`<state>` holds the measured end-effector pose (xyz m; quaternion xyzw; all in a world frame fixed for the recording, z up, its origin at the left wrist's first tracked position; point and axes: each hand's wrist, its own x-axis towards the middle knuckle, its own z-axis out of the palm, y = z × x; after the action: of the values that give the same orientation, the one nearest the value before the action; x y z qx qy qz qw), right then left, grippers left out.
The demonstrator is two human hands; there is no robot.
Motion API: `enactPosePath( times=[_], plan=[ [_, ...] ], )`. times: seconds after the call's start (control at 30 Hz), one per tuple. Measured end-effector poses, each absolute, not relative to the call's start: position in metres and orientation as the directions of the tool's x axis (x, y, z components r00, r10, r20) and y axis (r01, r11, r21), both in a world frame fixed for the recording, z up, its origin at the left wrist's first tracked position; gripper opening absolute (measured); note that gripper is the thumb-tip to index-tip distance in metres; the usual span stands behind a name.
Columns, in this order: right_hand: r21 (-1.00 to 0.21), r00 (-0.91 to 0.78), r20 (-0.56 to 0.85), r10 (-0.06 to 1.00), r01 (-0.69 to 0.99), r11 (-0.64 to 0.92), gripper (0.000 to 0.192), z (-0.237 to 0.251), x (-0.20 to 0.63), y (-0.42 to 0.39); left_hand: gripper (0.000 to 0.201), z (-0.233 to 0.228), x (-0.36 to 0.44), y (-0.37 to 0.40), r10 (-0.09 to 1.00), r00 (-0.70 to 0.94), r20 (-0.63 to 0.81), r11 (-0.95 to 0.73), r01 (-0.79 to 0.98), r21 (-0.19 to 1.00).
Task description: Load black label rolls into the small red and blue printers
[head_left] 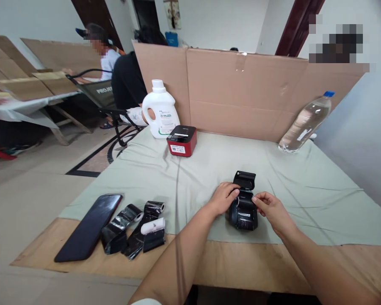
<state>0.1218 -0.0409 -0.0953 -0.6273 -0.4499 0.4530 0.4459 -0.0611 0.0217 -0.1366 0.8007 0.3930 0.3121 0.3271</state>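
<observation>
My left fingers [231,186] spread at 11 o'clock on a lid-up portable printer [245,212], my right fingers [260,202] pressed together at 2 o'clock, black rolls [139,232] at 9 o'clock, cloth-covered tabletop [206,165]

Across from me a picture [172,15] hangs on the white back wall [216,23], left of a dark red door frame [294,27]; a folding chair [93,96] stands on pale floor [34,186] by a black-edged inlay [93,156], near a white-covered table [25,112].

Spread across the bench [257,262] and its pale green cloth [225,161]: phone [89,228], black rolls [119,228], white roll [153,226], black gadget [246,218], red box [181,144], white jug [165,118] and bottle [307,123].
</observation>
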Motion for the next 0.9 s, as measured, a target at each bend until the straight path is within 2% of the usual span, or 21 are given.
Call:
enactPosePath(
  times=[0.13, 0.23, 0.33, 0.53, 0.67, 0.77, 0.9],
  plan=[
    [-0.897, 0.197, 0.074, 0.978, 0.442, -0.021, 0.043, -0.105, 0.121, -0.040, 0.042, -0.136, -0.064, 0.021, 0.820, 0.529, 0.216, -0.469, 0.407, 0.784],
    [-0.797, 0.099, 0.208, 0.973, 0.594, 0.110, 0.037, -0.109, 0.124, -0.045, 0.042, -0.137, -0.063, 0.022, 0.828, 0.521, 0.205, -0.459, 0.423, 0.781],
    [-0.694, -0.019, 0.284, 0.959, 0.686, 0.219, 0.032, -0.111, 0.129, -0.048, 0.042, -0.138, -0.060, 0.022, 0.836, 0.503, 0.219, -0.464, 0.434, 0.773],
    [-0.567, -0.074, 0.339, 0.938, 0.779, 0.266, 0.024, -0.113, 0.131, -0.044, 0.036, -0.137, -0.057, 0.023, 0.836, 0.497, 0.233, -0.478, 0.448, 0.755],
    [-0.455, -0.236, 0.345, 0.909, 0.805, 0.382, 0.032, -0.111, 0.128, -0.040, 0.032, -0.140, -0.057, 0.025, 0.837, 0.490, 0.243, -0.475, 0.431, 0.767],
    [-0.433, -0.286, 0.266, 0.921, 0.818, 0.379, 0.035, -0.106, 0.129, -0.035, 0.034, -0.143, -0.058, 0.025, 0.843, 0.478, 0.248, -0.461, 0.405, 0.789],
    [-0.443, -0.300, 0.265, 0.916, 0.806, 0.392, 0.030, -0.096, 0.131, -0.026, 0.040, -0.144, -0.059, 0.024, 0.859, 0.438, 0.265, -0.439, 0.366, 0.820]
  ],
)
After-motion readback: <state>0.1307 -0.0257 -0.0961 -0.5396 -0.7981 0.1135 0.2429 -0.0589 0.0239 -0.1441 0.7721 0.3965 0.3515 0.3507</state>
